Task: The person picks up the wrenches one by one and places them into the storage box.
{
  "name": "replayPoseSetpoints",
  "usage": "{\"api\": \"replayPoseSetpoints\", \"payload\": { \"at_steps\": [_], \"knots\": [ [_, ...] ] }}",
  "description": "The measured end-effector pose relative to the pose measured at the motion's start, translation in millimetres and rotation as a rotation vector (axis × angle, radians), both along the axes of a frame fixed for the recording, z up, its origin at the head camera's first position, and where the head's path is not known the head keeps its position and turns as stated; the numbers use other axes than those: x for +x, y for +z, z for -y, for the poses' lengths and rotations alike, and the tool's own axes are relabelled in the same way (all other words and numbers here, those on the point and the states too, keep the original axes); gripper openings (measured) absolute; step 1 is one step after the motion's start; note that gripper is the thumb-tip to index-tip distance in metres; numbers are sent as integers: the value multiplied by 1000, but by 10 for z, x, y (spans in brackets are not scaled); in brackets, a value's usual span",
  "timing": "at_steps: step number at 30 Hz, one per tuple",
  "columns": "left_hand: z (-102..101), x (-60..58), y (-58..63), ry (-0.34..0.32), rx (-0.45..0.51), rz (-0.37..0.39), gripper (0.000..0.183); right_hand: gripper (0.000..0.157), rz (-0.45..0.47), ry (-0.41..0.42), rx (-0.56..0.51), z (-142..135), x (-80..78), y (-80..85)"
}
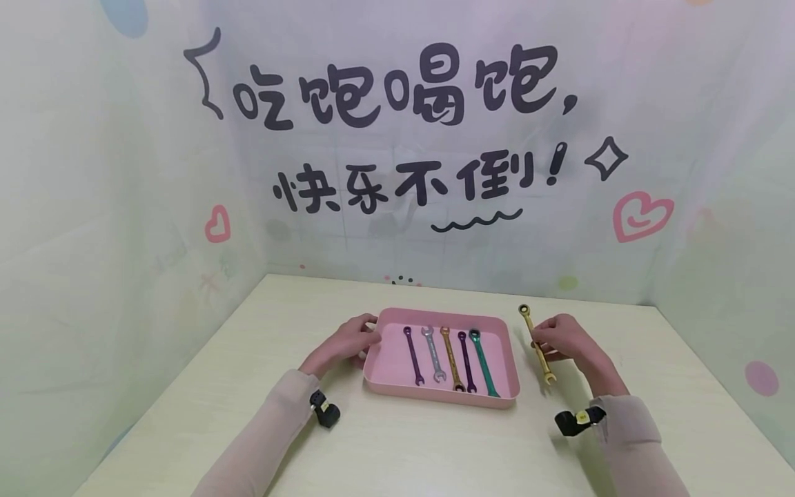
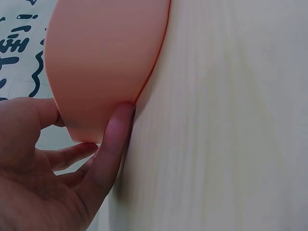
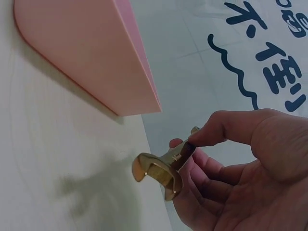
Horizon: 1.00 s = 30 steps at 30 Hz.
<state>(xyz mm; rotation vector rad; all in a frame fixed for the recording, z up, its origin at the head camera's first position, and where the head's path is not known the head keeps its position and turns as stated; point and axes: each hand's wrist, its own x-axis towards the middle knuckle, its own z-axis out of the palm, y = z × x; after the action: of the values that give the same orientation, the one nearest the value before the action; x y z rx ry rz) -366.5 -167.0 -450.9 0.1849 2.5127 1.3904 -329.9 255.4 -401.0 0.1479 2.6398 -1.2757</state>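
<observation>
My left hand (image 1: 344, 342) grips the left end of a pink tray (image 1: 428, 395). In the left wrist view, the thumb (image 2: 114, 139) presses the low edge of the tray wall and fingers reach to its rim. Inside lie a purple combination wrench (image 1: 413, 355), a silver one (image 1: 434, 355), a gold one, a second purple one and a teal one (image 1: 484, 362), roughly side by side. Just right of the tray, my right hand (image 1: 564, 338) pinches another gold combination wrench (image 1: 528, 324) mid-shank. Its open-end jaw faces the camera in the right wrist view, above its shadow on the table.
The pale wooden table (image 1: 248, 435) is enclosed at the back and sides by printed cloth (image 1: 397, 248) with black lettering. Each sleeve cuff carries a small black camera. The tray's right wall (image 3: 86, 53) stands close to the held wrench.
</observation>
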Motion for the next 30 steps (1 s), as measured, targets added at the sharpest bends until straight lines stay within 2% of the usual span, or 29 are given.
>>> {"api": "replayPoseSetpoints", "payload": {
  "at_steps": [12,30],
  "knots": [
    [-10,-12,-3,-2,-5,-3,57,37,-50,30,-9,48,-3,68],
    [6,-8,-13,1,-4,0,57,36,-64,37,-7,182,38,152]
  ]
}}
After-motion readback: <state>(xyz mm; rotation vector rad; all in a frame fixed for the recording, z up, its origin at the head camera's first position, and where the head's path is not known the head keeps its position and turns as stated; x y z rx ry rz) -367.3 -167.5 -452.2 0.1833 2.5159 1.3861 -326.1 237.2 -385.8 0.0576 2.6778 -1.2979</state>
